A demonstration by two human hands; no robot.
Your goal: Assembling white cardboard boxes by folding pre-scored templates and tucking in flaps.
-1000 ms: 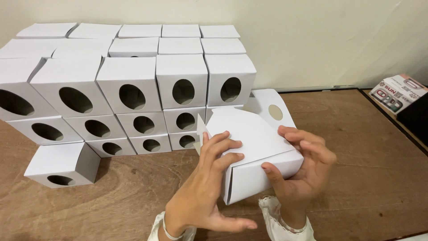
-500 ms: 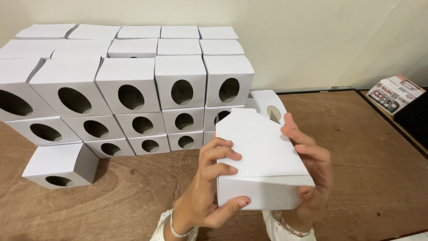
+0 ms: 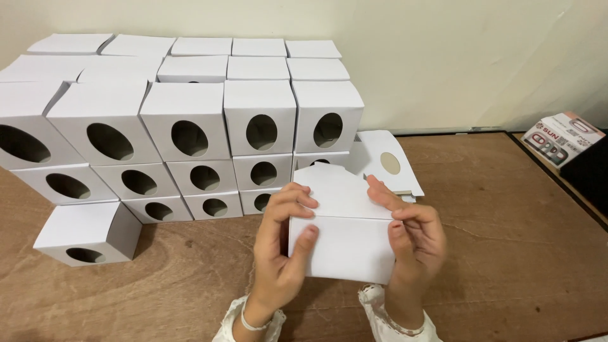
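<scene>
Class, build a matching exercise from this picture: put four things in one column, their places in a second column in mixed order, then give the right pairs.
Things:
1. held box
2. lone box
3. flat blank
4. printed carton

Places:
A. far right, at the table edge
B. between both hands
C. on the table, left of the stack
D. lying behind the hands, right of the stack

Pairs: 1-B, 2-C, 3-D, 4-A

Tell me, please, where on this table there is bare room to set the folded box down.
Bare wood lies on the table to the right of the hands, between the flat blanks and the table's dark edge. Another patch lies front left, below the lone box. The back left is crowded with the stacked boxes. Both hands, left and right, hold the white box.
</scene>
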